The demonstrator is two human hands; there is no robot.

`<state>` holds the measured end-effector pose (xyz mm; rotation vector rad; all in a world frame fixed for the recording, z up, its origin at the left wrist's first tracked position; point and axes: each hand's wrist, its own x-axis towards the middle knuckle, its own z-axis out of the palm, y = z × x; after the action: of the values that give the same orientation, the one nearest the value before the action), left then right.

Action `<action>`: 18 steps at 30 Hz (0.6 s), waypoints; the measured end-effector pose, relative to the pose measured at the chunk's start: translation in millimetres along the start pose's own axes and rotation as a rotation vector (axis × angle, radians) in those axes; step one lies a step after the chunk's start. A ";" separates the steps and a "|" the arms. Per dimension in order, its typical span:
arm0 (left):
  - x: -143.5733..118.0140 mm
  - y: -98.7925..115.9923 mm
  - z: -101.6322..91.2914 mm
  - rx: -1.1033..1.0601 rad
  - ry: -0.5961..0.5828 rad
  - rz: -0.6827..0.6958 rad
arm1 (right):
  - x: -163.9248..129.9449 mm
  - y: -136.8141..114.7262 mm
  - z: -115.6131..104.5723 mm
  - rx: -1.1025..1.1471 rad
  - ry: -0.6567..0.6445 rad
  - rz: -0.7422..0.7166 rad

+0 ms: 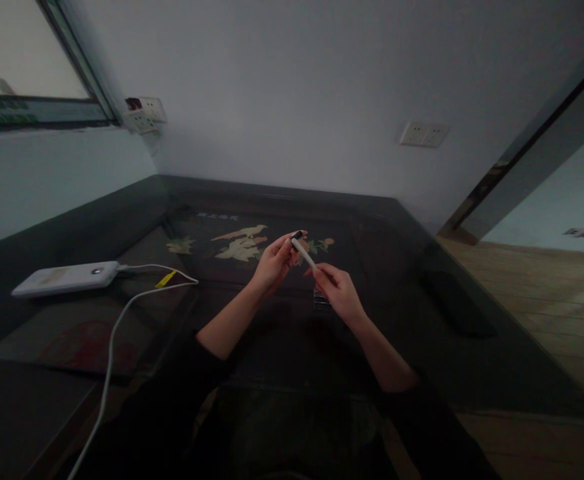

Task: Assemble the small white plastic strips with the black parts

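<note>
- The left hand (273, 261) and the right hand (339, 293) are raised together over the middle of the dark desk (422, 293), both sleeves dark and pushed back from the forearms.
- Between them runs a slim white pen (303, 254), tilted, with its dark tip up at the left hand.
- The left grip is closed around the dark tip end; the right grip pinches the lower end of the pen's white barrel.
- Just under the right hand a small dark ribbed object (321, 300) lies on the desk (too dim to tell what it is).
- Behind the hands, the desk's top shows a painted panel of birds and flowers (242, 244), partly hidden by the left hand.
- Well off to the left lies a white power bank (67, 278), with a white cable (117, 333) running from it towards the person; a yellow tag (165, 279) sits on the cable.
- Two wall sockets (423, 134) are set in the wall beyond, and a wooden floor (537, 287) lies to the right.
</note>
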<state>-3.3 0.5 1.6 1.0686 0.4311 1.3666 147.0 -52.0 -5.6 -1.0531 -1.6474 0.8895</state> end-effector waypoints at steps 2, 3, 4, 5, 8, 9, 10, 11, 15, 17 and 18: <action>0.3 0.1 0.4 -0.002 0.009 -0.001 | 0.1 -0.1 0.3 0.014 -0.004 0.004; 0.5 -0.2 0.3 0.001 0.014 -0.002 | 0.3 -0.1 0.2 0.004 0.001 0.001; 0.7 -0.8 -0.2 0.007 0.015 -0.001 | 0.7 0.1 -0.1 -0.018 0.013 -0.004; 0.9 -1.5 -0.8 0.012 0.012 0.001 | 1.1 0.3 -0.6 -0.049 0.029 -0.010; 1.2 -4.1 -3.1 0.025 -0.009 0.007 | 2.2 1.6 -2.4 -0.148 0.090 -0.041; 1.2 -4.8 -3.7 0.029 -0.014 0.008 | 2.5 2.0 -3.1 -0.168 0.107 -0.051; 1.2 -5.3 -4.2 0.033 -0.015 0.010 | 2.7 2.5 -3.8 -0.183 0.124 -0.059; 1.2 -5.8 -4.5 0.040 -0.012 0.013 | 3.0 3.0 -4.4 -0.196 0.140 -0.066; 1.4 -7.3 -5.0 0.078 0.018 0.034 | 3.6 5.2 -6.0 -0.254 0.198 -0.077; 1.8 -8.4 -5.4 0.093 0.034 0.037 | 3.9 6.8 -6.3 -0.285 0.218 -0.086; 2.0 -8.9 -5.7 0.098 0.041 0.035 | 4.1 7.5 -6.3 -0.298 0.226 -0.090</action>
<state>-2.3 5.7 -7.8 1.1347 0.5156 1.4122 154.0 -45.0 -9.3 -1.2216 -1.6511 0.4547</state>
